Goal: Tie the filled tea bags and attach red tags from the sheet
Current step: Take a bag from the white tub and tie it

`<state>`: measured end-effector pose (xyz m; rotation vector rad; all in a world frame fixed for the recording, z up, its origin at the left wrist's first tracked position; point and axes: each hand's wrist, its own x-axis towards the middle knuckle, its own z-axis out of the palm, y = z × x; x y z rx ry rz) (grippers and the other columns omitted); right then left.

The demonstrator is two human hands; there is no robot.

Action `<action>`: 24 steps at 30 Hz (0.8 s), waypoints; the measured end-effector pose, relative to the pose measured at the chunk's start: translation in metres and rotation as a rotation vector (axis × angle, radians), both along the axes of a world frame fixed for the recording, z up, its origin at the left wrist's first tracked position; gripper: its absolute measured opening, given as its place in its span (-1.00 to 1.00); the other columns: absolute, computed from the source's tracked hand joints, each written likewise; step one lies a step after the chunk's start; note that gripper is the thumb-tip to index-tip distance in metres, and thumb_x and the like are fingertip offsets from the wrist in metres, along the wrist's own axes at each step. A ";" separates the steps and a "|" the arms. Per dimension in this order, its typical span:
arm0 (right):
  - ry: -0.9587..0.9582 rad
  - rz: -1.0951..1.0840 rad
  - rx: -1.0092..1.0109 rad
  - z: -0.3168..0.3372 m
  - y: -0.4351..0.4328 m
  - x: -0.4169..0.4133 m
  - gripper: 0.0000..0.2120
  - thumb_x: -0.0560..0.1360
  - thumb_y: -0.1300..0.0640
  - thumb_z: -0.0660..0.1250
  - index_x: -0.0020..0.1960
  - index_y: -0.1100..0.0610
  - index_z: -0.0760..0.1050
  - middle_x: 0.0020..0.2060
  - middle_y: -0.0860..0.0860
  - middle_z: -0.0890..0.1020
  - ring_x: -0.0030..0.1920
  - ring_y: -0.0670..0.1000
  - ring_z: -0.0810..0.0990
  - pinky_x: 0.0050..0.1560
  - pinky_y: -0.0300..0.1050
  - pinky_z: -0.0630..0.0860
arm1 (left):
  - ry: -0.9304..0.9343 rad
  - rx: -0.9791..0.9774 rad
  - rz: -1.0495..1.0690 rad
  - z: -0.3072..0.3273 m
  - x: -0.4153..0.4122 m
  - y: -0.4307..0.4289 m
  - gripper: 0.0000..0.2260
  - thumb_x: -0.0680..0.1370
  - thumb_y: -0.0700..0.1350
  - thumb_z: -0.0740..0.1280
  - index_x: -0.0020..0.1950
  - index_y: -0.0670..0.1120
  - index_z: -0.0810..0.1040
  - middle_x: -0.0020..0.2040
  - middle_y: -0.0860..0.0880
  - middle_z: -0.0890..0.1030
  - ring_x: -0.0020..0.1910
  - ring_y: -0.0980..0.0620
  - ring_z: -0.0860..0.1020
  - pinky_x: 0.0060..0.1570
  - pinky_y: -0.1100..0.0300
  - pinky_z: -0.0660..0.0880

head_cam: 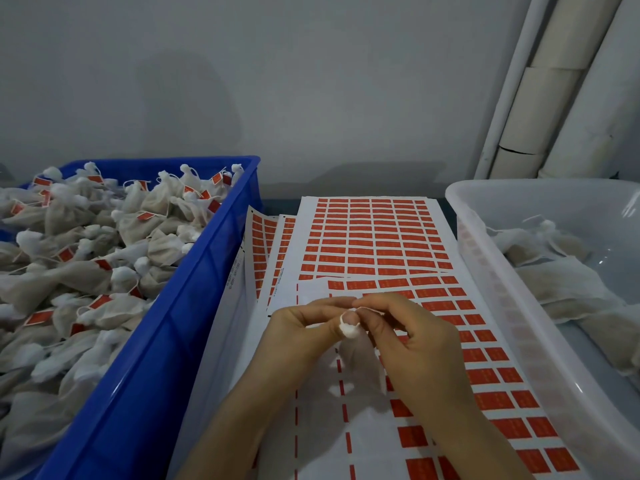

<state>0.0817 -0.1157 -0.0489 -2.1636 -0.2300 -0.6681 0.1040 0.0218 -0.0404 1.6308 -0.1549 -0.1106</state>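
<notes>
at the left of the frame, a blue crate [194, 278] heaped with finished tea bags [104, 244], necks tied and small red tags hanging on strings. soft, slumping pouches, by the look of them light and easily crushed.

in the lower middle, the left hand [301, 323] curled, thumb and fingers pinching the gathered white neck of one tea bag [349, 329]. bag body hanging below the knuckles, blurred, just above the sheet. thin non-woven fabric, limp, likely to slip open if the pinch loosens; best held right at the bunched neck, not at the filled belly, to keep the contents from shifting.

just right of it, the right hand [412, 344] also curled, fingertips meeting the left ones at the top of the neck, seemingly pinching a fine string there; too small to tell for sure. string thin and probably fiddly, needing tension while knotting.

under both hands, the sheet of red tags [377, 244] lying flat on the worktop, left columns near the bottom already stripped. tags stiff-ish paper, flat, probably best lifted by an edge.

at the right of the frame, a translucent white tub [485, 265] holding untied filled bags [561, 282], lying flat and floppy.
</notes>
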 end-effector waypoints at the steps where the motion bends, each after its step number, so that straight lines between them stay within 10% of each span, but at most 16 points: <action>1: 0.005 0.000 0.000 0.000 0.000 0.000 -0.64 0.37 -0.02 0.24 0.04 0.13 0.62 -0.10 0.01 0.68 -0.21 -0.23 0.49 -0.13 -0.58 0.35 | 0.003 -0.013 -0.004 0.000 0.000 0.000 -0.92 0.21 0.09 0.40 -0.36 0.27 0.66 -0.19 0.32 0.65 -0.11 0.45 0.53 -0.35 0.57 0.43; 19: 0.138 0.066 0.136 -0.004 0.003 0.002 -0.73 0.39 -0.16 0.08 0.00 -0.13 0.45 -0.23 -0.31 0.54 -0.22 -0.24 0.58 -0.19 -0.59 0.39 | 0.021 0.141 0.163 -0.016 0.001 -0.012 -0.80 0.61 -0.02 0.19 -0.17 0.08 0.54 -0.29 0.21 0.58 -0.21 0.25 0.58 -0.45 0.55 0.39; 24: 0.241 0.067 0.217 -0.009 0.001 0.006 -0.79 0.51 -0.11 0.09 0.04 -0.14 0.45 -0.26 -0.15 0.63 -0.28 -0.18 0.62 -0.24 -0.47 0.50 | -0.002 0.008 0.113 -0.016 0.002 -0.011 -0.83 0.59 -0.08 0.21 -0.12 0.03 0.57 -0.28 0.10 0.63 -0.17 0.04 0.63 -0.14 0.23 0.61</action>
